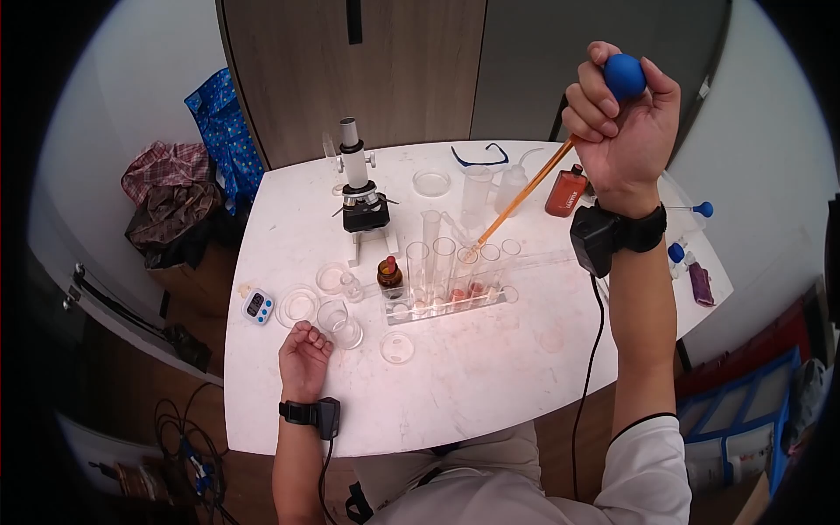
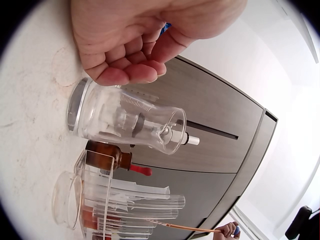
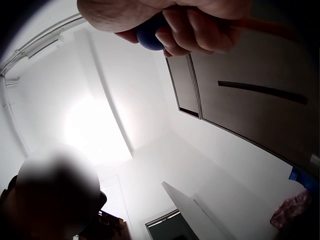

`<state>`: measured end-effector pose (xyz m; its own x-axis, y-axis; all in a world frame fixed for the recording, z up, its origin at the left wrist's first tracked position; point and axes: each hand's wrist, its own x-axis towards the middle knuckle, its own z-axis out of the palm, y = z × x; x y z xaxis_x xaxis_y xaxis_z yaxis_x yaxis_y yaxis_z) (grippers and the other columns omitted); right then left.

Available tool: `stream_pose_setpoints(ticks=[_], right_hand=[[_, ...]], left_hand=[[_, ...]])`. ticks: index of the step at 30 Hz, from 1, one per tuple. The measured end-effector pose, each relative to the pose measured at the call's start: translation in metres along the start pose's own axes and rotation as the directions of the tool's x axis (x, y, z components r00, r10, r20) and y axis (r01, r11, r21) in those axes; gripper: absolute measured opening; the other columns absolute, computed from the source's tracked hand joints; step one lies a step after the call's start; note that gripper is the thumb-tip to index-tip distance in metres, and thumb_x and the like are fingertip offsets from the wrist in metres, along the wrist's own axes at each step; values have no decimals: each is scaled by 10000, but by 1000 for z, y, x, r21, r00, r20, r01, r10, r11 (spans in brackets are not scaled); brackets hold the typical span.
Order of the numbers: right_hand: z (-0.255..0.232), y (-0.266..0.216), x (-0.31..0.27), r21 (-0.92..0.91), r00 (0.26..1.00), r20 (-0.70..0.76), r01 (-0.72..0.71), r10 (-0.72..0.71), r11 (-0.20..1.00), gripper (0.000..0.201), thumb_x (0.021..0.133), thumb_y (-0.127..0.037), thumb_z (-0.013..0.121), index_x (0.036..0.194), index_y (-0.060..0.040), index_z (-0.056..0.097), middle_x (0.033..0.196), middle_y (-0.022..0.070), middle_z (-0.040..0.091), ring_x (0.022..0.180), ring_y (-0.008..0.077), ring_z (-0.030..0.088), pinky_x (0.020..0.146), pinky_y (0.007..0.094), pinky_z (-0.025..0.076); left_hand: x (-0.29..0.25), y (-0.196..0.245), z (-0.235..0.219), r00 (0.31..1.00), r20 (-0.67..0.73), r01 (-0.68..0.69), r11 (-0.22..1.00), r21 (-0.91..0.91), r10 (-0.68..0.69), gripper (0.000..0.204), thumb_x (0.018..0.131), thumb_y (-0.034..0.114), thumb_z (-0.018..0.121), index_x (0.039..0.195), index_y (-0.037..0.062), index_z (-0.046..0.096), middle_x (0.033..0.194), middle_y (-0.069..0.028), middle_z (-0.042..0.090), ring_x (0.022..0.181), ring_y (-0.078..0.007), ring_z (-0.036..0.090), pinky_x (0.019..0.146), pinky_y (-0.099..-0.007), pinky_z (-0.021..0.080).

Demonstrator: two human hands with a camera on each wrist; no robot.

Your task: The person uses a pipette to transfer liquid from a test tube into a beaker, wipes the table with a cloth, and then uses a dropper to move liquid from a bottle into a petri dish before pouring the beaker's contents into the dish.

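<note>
Raised high at the upper right, the right hand (image 1: pixel 626 122) grips a long pipette (image 1: pixel 529 188) of orange-brown colour with a blue bulb (image 1: pixel 625 77). The pipette's tip is at the mouths of the test tubes (image 1: pixel 444 262); whether it is inside one I cannot tell. Several tubes stand in a clear rack (image 1: pixel 451 308), some with reddish contents. The left hand (image 1: pixel 304 354) rests beside a glass beaker (image 1: pixel 339 325), fingers loosely curled and holding nothing. In the left wrist view the hand (image 2: pixel 135 45) is next to the beaker (image 2: pixel 130 117). The right wrist view shows the blue bulb (image 3: pixel 151 34) in the hand.
A brown dropper bottle (image 1: pixel 390 276) stands left of the rack. Farther back are a microscope (image 1: pixel 359 188), blue-framed goggles (image 1: pixel 480 157), a wash bottle (image 1: pixel 510 188) and a red-brown bottle (image 1: pixel 566 191). Petri dishes (image 1: pixel 397 347) and a timer (image 1: pixel 257 306) lie around the left side.
</note>
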<state>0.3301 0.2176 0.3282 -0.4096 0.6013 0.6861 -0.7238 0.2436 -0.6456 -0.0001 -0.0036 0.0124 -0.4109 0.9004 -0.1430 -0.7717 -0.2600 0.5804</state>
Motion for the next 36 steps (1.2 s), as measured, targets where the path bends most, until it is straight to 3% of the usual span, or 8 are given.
stream_pose_setpoints(ticks=[8,15,23,29,36], right_hand=[[-16,-46,-3,26,989,59,133,-134,991,306,953,-322,410,1022,-30,472,642,-18,321,493,71,251,454,227,232],[-42,-81,-26,87,970,15,239,-241,967,316,934,-324,419,1013,-25,478,640,-19,333,497,70,266,459,224,231],[-78,-93,-76,168,918,-110,396,-382,903,269,932,-285,498,1023,-37,452,635,-14,323,486,63,265,444,229,233],[-97,-90,-118,110,846,-199,521,-494,847,234,945,-278,513,1022,-78,419,625,-19,333,451,54,244,435,227,236],[-113,-78,-134,217,846,-212,530,-490,820,221,945,-268,519,1012,-88,409,607,-22,326,447,51,239,428,224,222]], left_hand=[[0,0,0,1000,-11,-2,1000,-1,2,59,859,76,520,908,85,551,734,-11,524,698,-141,511,738,-307,462],[3,-1,-5,1000,6,-8,999,-34,8,50,861,74,523,900,83,553,746,-14,526,700,-144,507,726,-308,454],[3,-3,-7,999,8,-50,997,-55,50,57,856,67,523,900,85,555,737,-24,537,696,-154,519,729,-319,457],[1,-5,2,997,-39,-62,998,-34,61,61,854,67,519,903,89,549,731,-27,546,689,-163,520,734,-330,462],[1,-7,5,993,-71,-94,995,19,95,55,863,85,521,909,95,549,746,-21,550,693,-165,522,742,-341,471]])
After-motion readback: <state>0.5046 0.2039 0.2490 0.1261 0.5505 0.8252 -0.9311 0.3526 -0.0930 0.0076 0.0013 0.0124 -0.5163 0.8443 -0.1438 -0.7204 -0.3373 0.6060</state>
